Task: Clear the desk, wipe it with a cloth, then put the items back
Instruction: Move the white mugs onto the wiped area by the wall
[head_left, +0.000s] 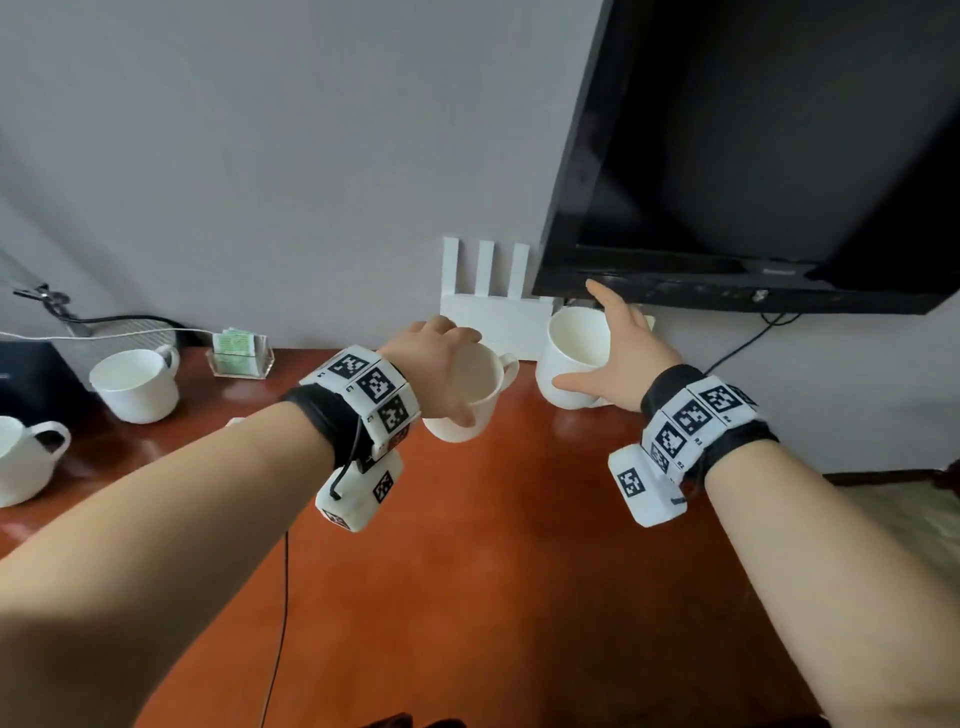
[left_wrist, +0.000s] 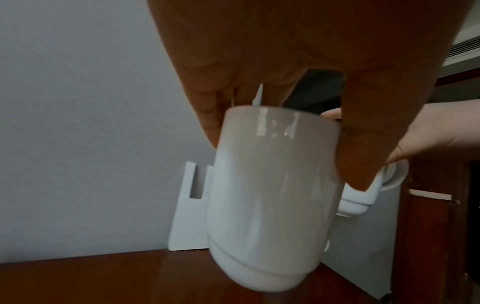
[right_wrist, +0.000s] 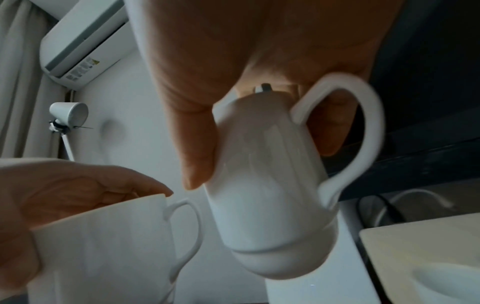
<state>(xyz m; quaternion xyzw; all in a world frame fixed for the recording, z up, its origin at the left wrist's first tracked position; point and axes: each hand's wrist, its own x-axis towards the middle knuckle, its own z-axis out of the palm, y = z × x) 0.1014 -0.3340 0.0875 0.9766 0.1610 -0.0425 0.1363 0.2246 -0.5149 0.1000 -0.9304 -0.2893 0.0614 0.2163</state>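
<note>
Left hand (head_left: 441, 358) grips a mug (head_left: 467, 400) by its rim; right hand (head_left: 618, 358), apparently half open, spans the nearer right-side mug (head_left: 571, 358).

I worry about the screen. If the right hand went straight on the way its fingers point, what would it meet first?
Probably the television's lower edge: the right hand, holding a white mug, points up-back toward it. Depth is unclear.

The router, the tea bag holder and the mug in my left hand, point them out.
router (head_left: 496, 322), head view, front of its white body.
tea bag holder (head_left: 240, 358), head view, clear front wall.
mug (head_left: 480, 382), head view, inside wall.
</note>
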